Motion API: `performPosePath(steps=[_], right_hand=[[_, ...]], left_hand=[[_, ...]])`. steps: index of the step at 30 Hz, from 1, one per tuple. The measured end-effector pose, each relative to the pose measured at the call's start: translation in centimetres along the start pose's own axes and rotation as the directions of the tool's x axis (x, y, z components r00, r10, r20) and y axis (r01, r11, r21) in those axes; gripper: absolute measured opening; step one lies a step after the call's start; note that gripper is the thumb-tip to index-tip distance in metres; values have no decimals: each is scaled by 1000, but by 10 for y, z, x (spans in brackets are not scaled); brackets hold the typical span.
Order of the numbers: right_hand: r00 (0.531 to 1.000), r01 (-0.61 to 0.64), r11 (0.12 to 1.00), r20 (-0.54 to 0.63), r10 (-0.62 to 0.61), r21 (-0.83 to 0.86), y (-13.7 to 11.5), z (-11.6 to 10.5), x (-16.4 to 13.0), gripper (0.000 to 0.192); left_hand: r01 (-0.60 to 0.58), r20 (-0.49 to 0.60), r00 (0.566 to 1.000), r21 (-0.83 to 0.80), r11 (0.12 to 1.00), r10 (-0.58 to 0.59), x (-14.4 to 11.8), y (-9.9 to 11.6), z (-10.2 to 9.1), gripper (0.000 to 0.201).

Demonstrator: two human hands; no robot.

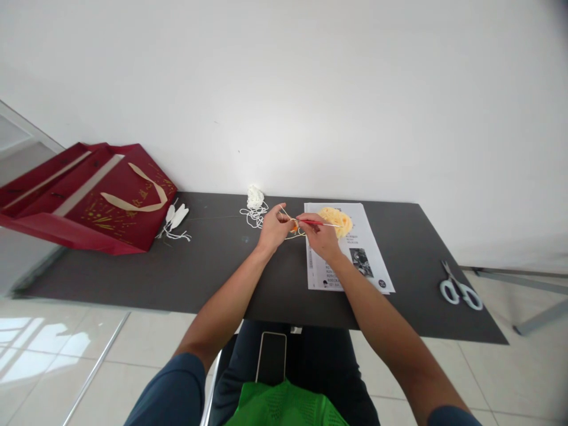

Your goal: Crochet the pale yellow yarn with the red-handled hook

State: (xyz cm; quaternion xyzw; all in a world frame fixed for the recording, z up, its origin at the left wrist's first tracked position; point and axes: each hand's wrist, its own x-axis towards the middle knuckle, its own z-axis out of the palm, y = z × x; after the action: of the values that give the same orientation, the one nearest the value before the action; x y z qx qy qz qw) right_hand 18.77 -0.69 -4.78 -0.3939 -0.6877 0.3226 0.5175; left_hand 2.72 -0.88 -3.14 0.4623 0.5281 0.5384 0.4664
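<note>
My left hand (274, 227) pinches a strand of pale yellow yarn and a small orange crocheted piece (294, 225) above the dark table (213, 266). Close beside it, my right hand (320, 235) grips a red-handled crochet hook (317, 222) whose tip points at the orange piece. A yellow crocheted round (337, 220) lies on a printed paper sheet (355, 254) just behind my right hand. White yarn (254, 204) lies in a loose tangle beyond my left hand.
A dark red gift bag (89, 198) lies flat at the table's left end, with small white tassels (175, 222) beside it. Scissors with white handles (459, 288) rest near the right edge. A phone (271, 357) lies on my lap. A white wall stands behind.
</note>
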Motion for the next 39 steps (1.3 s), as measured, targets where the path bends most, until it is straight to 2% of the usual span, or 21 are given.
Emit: performPosePath(steps=[4,9,12,15,21,26,33,39], right_hand=[[994,49,998,-101,-44,46,-4,4,-9,13],[976,98,991,-206,-76,95,-8,15,-17,17],[971,132,990,-207,-118,56,-8,18,-19,20],[972,145,988,-192,-133,47,-8,18,-19,21],[979,76,994,-195,-60,76,-11,16,-20,17],[976,150,989,-161,-149,-7,-10,16,-21,22],[968,132,988,-203,-145,-78,-9,14,-21,21],[984,54,992,-176,-34,111,-14,13,-21,20]], left_hand=[[-57,13,998,-62,996,58,-5,0,0,71],[-79,-137,990,-252,965,45,-11,5,8,66],[-100,-235,971,-292,951,29,-14,7,12,64],[-118,-260,965,-280,953,43,-15,7,13,65],[-82,-199,980,-297,951,23,-15,9,10,70],[-54,-202,979,-314,948,-11,-16,11,11,70],[98,-14,992,-539,837,-125,-14,13,7,65],[126,79,992,-627,769,-98,-10,12,0,64]])
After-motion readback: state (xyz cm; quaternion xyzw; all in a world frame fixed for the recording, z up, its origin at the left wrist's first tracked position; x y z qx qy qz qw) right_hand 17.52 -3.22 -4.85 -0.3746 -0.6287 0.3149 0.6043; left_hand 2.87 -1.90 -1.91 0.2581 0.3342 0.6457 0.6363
